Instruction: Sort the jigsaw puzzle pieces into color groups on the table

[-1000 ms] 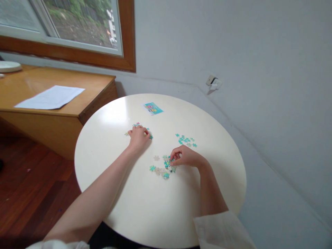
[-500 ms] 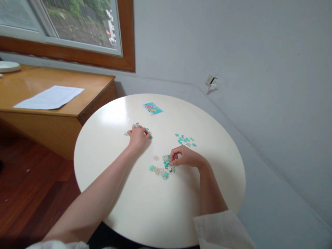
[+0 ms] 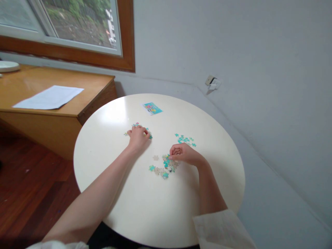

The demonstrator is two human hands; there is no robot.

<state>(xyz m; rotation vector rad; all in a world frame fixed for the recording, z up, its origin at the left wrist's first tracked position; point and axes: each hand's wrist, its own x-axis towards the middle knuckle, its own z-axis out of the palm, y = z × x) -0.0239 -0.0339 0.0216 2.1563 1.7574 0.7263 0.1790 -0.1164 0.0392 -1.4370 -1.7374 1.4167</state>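
My left hand (image 3: 139,135) rests on a pile of jigsaw pieces (image 3: 135,124), its fingers bent and apart; pieces show around its edges, and what lies under the palm is hidden. My right hand (image 3: 184,154) is closed in a pinch over a nearer heap of jigsaw pieces (image 3: 162,171), teal, yellow-green and grey. A small yellowish puzzle piece (image 3: 168,156) shows at its fingertips, partly hidden by them. Just beyond that hand lies a scatter of teal puzzle pieces (image 3: 183,138). A single grey piece (image 3: 155,158) sits left of the near heap.
Everything lies on a round white table (image 3: 145,211). A colourful picture card (image 3: 153,108) is near its far edge. To the left stands a wooden desk (image 3: 95,81) with a sheet of paper (image 3: 49,97). The wall with a socket (image 3: 209,80) rises behind the table.
My right hand has shifted slightly up and away from the near heap, and its fingers have curled in more. The left hand has stayed in place.
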